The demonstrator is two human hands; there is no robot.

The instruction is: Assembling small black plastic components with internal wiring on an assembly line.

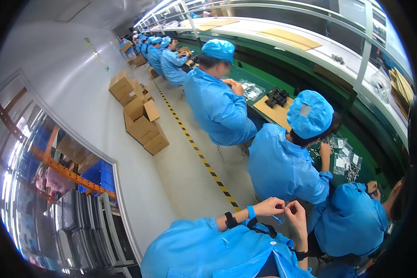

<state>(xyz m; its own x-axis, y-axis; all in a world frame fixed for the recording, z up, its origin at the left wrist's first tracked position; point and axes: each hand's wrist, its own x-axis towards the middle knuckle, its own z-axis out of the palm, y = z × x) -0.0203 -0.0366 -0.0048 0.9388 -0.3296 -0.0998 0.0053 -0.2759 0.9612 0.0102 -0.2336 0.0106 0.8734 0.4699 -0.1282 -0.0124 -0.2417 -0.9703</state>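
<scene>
My left hand (270,207) and my right hand (295,217) meet in front of my chest, fingertips pinched together and nearly touching. Whatever lies between the fingertips is too small to make out. Just below them hangs a thin blue curved piece (278,219), perhaps a cord or strap end; I cannot tell if a hand holds it. Around my left wrist sit a blue band (251,212) and a black strap (230,220). Another black strap (301,255) circles my right wrist. Both arms are in blue sleeves.
Several people in blue coats and caps (310,113) sit along a green workbench (245,76) with small parts, plastic bags (347,160) and black pieces on cardboard (276,97). Cardboard boxes (143,125) stand by the wall. Yellow-black tape (190,136) marks the floor. Left is a window (120,204).
</scene>
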